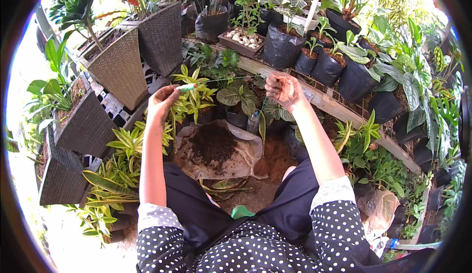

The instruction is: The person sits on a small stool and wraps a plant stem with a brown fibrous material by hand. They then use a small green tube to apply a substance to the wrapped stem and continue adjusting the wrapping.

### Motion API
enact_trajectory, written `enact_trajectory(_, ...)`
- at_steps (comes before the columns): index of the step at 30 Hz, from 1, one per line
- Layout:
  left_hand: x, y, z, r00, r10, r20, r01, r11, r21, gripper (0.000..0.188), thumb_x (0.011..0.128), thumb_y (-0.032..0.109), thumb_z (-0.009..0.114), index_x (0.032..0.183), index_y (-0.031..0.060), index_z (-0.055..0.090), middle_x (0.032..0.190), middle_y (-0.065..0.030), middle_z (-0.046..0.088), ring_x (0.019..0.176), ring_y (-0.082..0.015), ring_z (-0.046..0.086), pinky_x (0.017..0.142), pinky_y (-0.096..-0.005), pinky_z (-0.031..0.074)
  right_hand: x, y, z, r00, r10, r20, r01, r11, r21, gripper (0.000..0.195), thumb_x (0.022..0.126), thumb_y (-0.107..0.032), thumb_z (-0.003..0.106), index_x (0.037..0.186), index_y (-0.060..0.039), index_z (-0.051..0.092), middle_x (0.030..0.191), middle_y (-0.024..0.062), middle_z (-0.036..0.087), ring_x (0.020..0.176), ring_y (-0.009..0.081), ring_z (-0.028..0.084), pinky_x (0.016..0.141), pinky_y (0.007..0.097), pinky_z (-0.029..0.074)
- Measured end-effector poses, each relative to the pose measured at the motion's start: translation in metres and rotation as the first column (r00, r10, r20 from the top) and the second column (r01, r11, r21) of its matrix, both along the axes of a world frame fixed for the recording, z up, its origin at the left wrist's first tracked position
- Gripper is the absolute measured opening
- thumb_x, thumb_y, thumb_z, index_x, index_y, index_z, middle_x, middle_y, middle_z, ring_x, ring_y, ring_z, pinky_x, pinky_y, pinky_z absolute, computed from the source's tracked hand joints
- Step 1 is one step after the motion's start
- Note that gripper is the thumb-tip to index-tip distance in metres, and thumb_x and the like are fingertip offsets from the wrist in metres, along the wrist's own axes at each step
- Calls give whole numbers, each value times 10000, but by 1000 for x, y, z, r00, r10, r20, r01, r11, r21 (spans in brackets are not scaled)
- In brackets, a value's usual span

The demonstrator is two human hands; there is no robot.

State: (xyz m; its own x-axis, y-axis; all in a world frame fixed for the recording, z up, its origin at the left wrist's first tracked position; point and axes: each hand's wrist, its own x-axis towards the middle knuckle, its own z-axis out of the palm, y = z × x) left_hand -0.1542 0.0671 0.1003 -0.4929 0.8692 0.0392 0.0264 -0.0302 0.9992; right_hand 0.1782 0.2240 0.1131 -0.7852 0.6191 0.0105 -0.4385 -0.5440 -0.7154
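Observation:
My left hand (pixel 165 99), soiled with dark earth, grips a small spool of green thread (pixel 186 87) between its fingertips. From the spool a thin green thread (pixel 228 78) runs nearly level to my right hand (pixel 282 90), whose curled, soiled fingers hold it. More of the thread hangs below my right hand towards the plants. Under both hands lies an opened, whitish woven sack (pixel 247 144) bearing a heap of dark soil (pixel 214 142). Reddish-brown loose material (pixel 274 158) lies beside the sack on the right. Cut variegated leaves (pixel 230 183) rest on the ground near my legs.
Tall grey textured planters (pixel 118 70) stand on the left. Black plastic grow bags (pixel 282 48) line a raised shelf with a wooden edge (pixel 332 107). A tray of white pebbles (pixel 241 46) holds a small shrub. A clear plastic bottle (pixel 253 122) stands behind the sack; a plastic bag (pixel 379 210) is at right.

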Motion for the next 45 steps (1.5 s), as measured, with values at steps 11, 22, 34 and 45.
enact_trajectory(11,-39,12,-23,860,489,145,-510,820,261,259,807,149,727,999,3,633,859,-22,626,743,-89,552,701,-221,435,-28,-11,-22,992,109,-71,-99,986,133,369,935,-385,455,997,-42,574,870,42,601,847,176,582,789,290,448)
enact_trajectory(22,-25,13,-18,861,493,128,-508,813,284,280,809,173,728,1002,-2,625,887,-30,615,785,-93,551,733,-226,449,-73,-50,-52,813,179,554,-465,771,435,549,914,-430,489,1310,-51,474,1315,99,506,1208,232,471,957,373,409)
enact_trajectory(34,-16,12,-14,887,450,103,-461,853,245,241,823,171,713,973,1,632,823,-10,601,737,-78,518,680,-213,413,-60,-32,-104,-30,-588,809,-964,231,132,365,802,-197,523,1123,-52,620,1089,176,631,1011,292,616,823,398,502)
enact_trajectory(45,61,20,-18,993,-93,-74,97,994,49,270,855,250,679,815,-7,607,719,-7,605,652,-61,538,614,-199,405,-72,-40,-59,946,85,313,-213,891,400,597,783,-104,641,1340,-94,428,1337,71,477,1195,194,477,977,319,372)
